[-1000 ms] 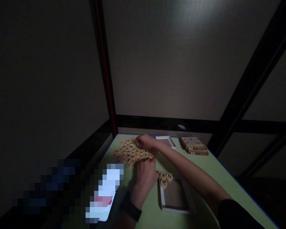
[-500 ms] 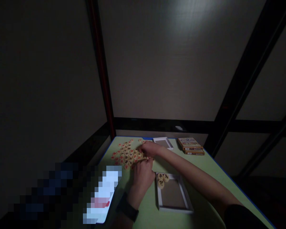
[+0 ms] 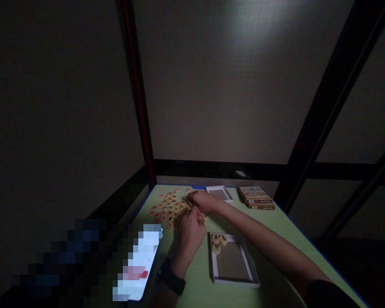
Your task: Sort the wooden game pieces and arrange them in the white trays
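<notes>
Several round wooden game pieces (image 3: 168, 208) with red and black characters lie spread on the green table (image 3: 276, 231). My left hand (image 3: 191, 229), with a dark watch on its wrist, rests at the near edge of the pile with fingers curled on the pieces. My right hand (image 3: 202, 200) reaches across to the pile's right side, its fingers bent down onto the pieces. What either hand holds is too dim to make out. A shallow white box (image 3: 234, 278) lies near me with three pieces (image 3: 218, 242) in its far corner.
A second white tray (image 3: 219, 193) lies at the table's far side. Stacked orange game boxes (image 3: 256, 197) stand at the far right. A blurred bright object (image 3: 137, 261) lies at the table's left edge. Dark frame bars and pale walls surround the table.
My right hand has drawn back from the pile's far side toward its near right edge, and my left hand has moved up to meet it. The view shifted slightly.
</notes>
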Demonstrator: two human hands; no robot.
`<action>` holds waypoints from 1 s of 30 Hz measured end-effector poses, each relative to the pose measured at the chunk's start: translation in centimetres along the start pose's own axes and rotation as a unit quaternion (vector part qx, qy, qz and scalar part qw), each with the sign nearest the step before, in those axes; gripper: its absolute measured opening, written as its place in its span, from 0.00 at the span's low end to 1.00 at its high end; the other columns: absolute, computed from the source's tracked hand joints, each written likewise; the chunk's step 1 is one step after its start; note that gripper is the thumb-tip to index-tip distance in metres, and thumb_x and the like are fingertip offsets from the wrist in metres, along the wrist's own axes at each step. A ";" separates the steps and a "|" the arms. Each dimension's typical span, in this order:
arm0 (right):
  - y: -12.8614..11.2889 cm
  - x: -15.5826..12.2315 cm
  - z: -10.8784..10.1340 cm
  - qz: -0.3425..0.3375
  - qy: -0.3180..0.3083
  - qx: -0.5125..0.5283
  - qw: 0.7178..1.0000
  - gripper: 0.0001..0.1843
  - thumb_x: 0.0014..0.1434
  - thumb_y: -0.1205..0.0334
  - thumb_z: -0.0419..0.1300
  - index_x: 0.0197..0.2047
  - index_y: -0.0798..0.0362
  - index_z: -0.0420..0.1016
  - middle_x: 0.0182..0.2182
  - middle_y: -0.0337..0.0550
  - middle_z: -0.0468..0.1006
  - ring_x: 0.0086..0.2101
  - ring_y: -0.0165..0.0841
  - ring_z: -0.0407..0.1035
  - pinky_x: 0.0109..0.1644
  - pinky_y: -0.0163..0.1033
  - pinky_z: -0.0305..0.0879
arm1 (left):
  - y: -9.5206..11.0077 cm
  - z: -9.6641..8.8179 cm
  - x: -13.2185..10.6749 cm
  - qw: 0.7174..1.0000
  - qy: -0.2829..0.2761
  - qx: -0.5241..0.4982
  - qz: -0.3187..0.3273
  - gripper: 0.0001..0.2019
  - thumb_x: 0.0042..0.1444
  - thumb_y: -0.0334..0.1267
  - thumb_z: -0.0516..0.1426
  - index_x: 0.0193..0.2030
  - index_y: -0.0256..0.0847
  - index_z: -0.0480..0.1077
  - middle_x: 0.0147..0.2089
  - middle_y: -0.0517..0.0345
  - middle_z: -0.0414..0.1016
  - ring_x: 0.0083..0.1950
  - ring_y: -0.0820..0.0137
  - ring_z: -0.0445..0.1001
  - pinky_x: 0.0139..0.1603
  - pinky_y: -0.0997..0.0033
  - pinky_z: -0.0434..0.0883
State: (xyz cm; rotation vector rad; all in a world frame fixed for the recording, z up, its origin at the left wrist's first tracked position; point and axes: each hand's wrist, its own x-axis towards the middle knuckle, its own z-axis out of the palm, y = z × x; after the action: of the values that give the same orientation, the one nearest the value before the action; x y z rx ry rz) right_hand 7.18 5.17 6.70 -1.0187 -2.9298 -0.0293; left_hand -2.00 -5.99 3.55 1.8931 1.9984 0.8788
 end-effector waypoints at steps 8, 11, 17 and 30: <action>0.2 -7.2 -1.5 0.093 0.168 0.190 0.963 0.13 0.58 0.69 0.57 0.47 0.56 0.73 0.35 0.46 0.80 0.34 0.34 0.72 0.38 0.35 0.63 | -0.4 1.6 1.3 0.910 -0.009 -0.398 -0.118 0.15 0.51 0.24 0.53 0.47 0.39 0.66 0.41 0.55 0.75 0.35 0.72 0.74 0.35 0.74 0.71; -0.7 -10.1 -0.7 0.107 0.216 0.246 0.939 0.12 0.60 0.67 0.58 0.48 0.54 0.71 0.38 0.45 0.80 0.35 0.33 0.73 0.40 0.36 0.66 | 0.2 1.5 0.7 0.806 -0.121 -0.564 -0.129 0.14 0.57 0.33 0.53 0.51 0.39 0.66 0.42 0.54 0.75 0.30 0.76 0.71 0.32 0.75 0.69; -2.9 -12.9 2.4 0.129 0.289 0.222 0.922 0.21 0.59 0.67 0.57 0.56 0.52 0.67 0.43 0.49 0.79 0.41 0.37 0.73 0.48 0.42 0.69 | 0.7 1.8 -0.4 0.737 -0.214 -0.631 -0.111 0.15 0.56 0.44 0.62 0.45 0.38 0.70 0.35 0.60 0.71 0.30 0.80 0.67 0.30 0.80 0.63; -2.4 -16.2 2.9 0.078 0.392 0.239 0.885 0.08 0.64 0.64 0.58 0.46 0.51 0.76 0.38 0.47 0.79 0.37 0.36 0.74 0.41 0.41 0.72 | -0.2 2.0 -0.1 0.687 -0.239 -0.684 -0.055 0.17 0.45 0.42 0.70 0.39 0.37 0.74 0.37 0.55 0.73 0.37 0.73 0.68 0.36 0.75 0.64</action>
State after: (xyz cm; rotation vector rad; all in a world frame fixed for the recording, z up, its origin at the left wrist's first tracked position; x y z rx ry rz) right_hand 18.29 -6.60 3.05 -0.8739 -1.9741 0.2201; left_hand -1.03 -5.56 1.88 0.8767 0.6004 1.1417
